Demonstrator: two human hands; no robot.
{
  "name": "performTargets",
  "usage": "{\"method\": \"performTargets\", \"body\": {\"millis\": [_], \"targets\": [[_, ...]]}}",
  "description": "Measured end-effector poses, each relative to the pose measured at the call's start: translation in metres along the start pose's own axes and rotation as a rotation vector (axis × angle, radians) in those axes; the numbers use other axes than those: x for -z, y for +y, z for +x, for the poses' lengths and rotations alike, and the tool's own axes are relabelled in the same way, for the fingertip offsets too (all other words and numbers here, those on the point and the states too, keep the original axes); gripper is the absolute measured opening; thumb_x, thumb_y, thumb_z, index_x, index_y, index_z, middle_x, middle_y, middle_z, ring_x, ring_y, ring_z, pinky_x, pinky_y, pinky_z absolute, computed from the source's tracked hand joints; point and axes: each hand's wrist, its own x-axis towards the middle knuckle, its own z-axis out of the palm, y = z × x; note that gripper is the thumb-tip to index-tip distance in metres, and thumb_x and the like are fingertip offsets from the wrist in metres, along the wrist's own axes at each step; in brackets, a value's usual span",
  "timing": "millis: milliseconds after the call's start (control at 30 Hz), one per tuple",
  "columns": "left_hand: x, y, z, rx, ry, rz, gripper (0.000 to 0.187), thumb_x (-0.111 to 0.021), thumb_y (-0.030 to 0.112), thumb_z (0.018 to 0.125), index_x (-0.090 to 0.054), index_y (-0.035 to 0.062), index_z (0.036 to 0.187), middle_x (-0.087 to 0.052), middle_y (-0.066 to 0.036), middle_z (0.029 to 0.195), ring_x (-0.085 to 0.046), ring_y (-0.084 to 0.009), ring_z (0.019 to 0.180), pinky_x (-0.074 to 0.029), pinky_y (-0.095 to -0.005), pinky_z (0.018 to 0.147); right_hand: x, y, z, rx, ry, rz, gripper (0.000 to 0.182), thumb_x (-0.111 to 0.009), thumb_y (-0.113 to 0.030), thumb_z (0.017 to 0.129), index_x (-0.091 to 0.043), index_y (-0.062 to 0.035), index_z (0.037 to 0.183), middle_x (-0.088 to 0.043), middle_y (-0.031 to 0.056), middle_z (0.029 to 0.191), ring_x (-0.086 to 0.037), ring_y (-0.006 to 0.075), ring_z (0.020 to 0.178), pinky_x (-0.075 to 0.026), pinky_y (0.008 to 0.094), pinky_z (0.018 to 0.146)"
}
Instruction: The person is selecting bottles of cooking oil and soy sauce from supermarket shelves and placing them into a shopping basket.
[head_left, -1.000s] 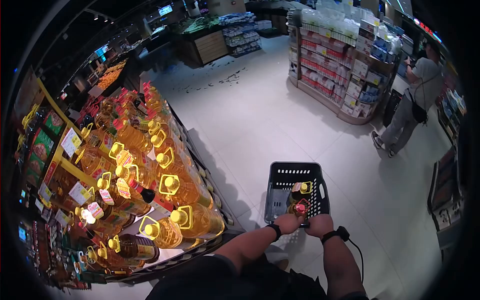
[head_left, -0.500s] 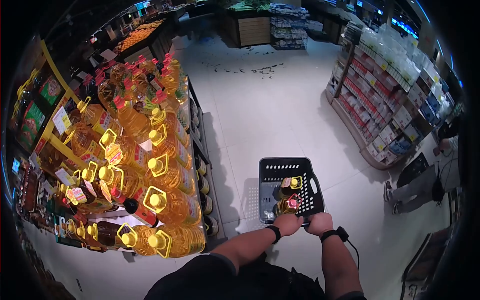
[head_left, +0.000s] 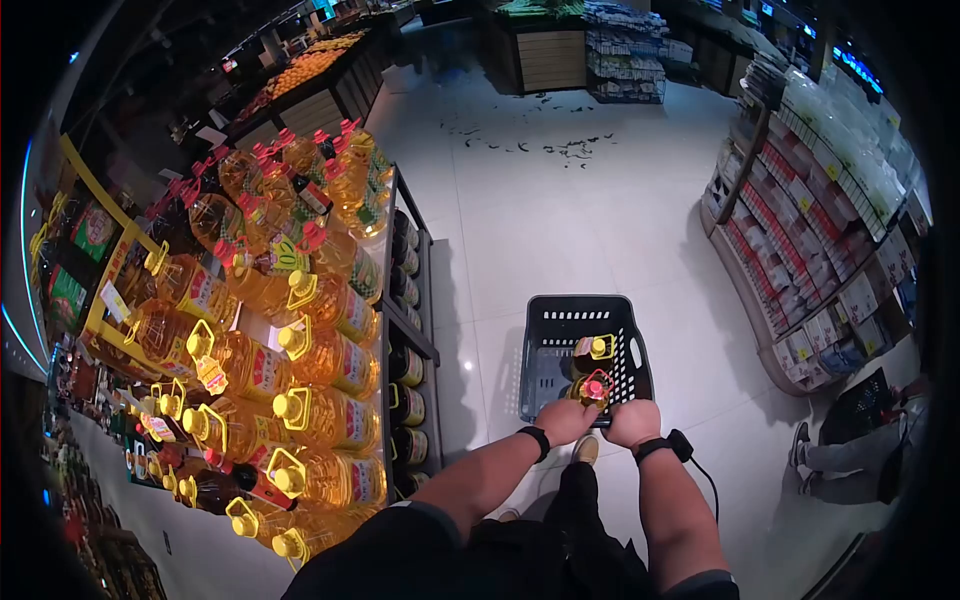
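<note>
A black plastic shopping basket (head_left: 580, 301) hangs in front of my body, over the pale floor. On its near side, my left hand (head_left: 566, 421) and my right hand (head_left: 632, 422) are closed side by side around the handle. Inside, a bottle with a yellow cap (head_left: 600, 347) stands near the middle. Closer to my hands is a bottle with a red cap (head_left: 596, 388), its lower part partly hidden. Each wrist wears a dark band, and a cable runs from the right one.
To the left, a display of large cooking oil bottles (head_left: 340, 365) reaches close to my left arm. A shelf of packaged goods (head_left: 790, 225) lines the right side. A person's leg (head_left: 850, 465) is at the far right. Ahead is tiled floor (head_left: 560, 220) with dark marks.
The view has moved forward along the aisle; the oil display and right shelf have shifted nearer. The basket sits slightly higher in view, and my foot shows below it. Both hands keep their hold.
</note>
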Motion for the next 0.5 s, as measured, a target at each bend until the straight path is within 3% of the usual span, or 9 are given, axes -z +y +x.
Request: {"method": "performTargets", "body": {"millis": [100,167,200,233,300,367,433,500], "targets": [[0.025,-0.001,0.067,0.066,0.006,0.004,0.061,-0.041,0.048,0.102,-0.072,0.0003,0.081,-0.07,-0.022,0.079,-0.067,-0.0432,0.081,-0.051,-0.0524,0.078,0.034,0.036,0.069,0.016,-0.072,0.011,0.033,-0.074,-0.044,0.075,-0.079,-0.012,0.082,-0.075,0.0112,0.082,-0.074,0.0292,0.08,-0.058,0.0405,0.072],[0.046,0.001,0.1,0.086,0.095,-0.227,0.058,-0.043,0.049,0.104,-0.071,0.0006,0.09,-0.07,-0.019,0.08,-0.068,-0.0375,0.083,-0.052,-0.0459,0.08,0.053,0.061,0.114,0.032,-0.09,0.025,0.033,-0.073,-0.044,0.076,-0.079,-0.0118,0.084,-0.076,0.0114,0.085,-0.074,0.029,0.083,-0.059,0.0403,0.073],[0.063,-0.008,0.117,0.112,0.029,-0.434,0.043,-0.055,0.041,0.102,-0.067,0.0002,0.107,-0.071,-0.015,0.096,-0.069,-0.0301,0.089,-0.053,-0.0411,0.085,0.062,0.07,0.139,0.04,-0.114,0.033,0.034,-0.073,-0.043,0.077,-0.079,-0.0116,0.086,-0.076,0.0116,0.087,-0.075,0.0288,0.085,-0.059,0.0402,0.075],[0.072,-0.007,0.128,0.118,0.043,-0.448,0.043,-0.055,0.041,0.102,-0.067,0.0002,0.107,-0.071,-0.015,0.096,-0.069,-0.0301,0.089,-0.053,-0.0411,0.085,0.075,0.082,0.16,0.055,-0.118,0.02,0.034,-0.073,-0.043,0.077,-0.079,-0.0116,0.086,-0.076,0.0116,0.087,-0.075,0.0288,0.085,-0.059,0.0402,0.075],[0.101,-0.017,0.14,-0.062,0.335,-0.423,0.037,-0.068,0.026,0.097,-0.062,-0.0011,0.12,-0.068,-0.013,0.115,-0.069,-0.0247,0.097,-0.054,-0.0383,0.089,0.098,0.097,0.207,0.072,-0.143,0.018,0.036,-0.071,-0.044,0.078,-0.079,-0.0111,0.092,-0.077,0.0113,0.092,-0.075,0.0286,0.089,-0.059,0.0402,0.077],[0.169,0.006,0.121,0.077,0.411,-0.637,0.044,-0.077,0.023,0.091,-0.06,0.0002,0.125,-0.065,-0.015,0.119,-0.068,-0.0248,0.104,-0.053,-0.0368,0.096,0.101,0.111,0.264,0.122,-0.142,-0.01,0.038,-0.07,-0.048,0.079,-0.08,-0.0126,0.089,-0.077,0.0119,0.093,-0.074,0.0291,0.089,-0.059,0.0415,0.076],[0.238,0.024,0.096,0.084,0.613,-0.402,0.041,-0.077,0.019,0.089,-0.062,0.0007,0.122,-0.065,-0.013,0.117,-0.067,-0.024,0.107,-0.053,-0.035,0.096,0.118,0.114,0.317,0.147,-0.153,-0.03,0.035,-0.07,-0.045,0.079,-0.08,-0.013,0.091,-0.077,0.0124,0.094,-0.074,0.0301,0.09,-0.059,0.0425,0.078],[0.304,0.029,0.078,0.005,0.805,-0.23,0.042,-0.08,0.018,0.079,-0.064,0.0011,0.114,-0.065,-0.01,0.11,-0.065,-0.0234,0.1,-0.052,-0.0352,0.091,0.135,0.123,0.375,0.168,-0.143,-0.041,0.03,-0.068,-0.037,0.077,-0.08,-0.0139,0.091,-0.077,0.0123,0.093,-0.074,0.0313,0.09,-0.058,0.0436,0.078]]}}
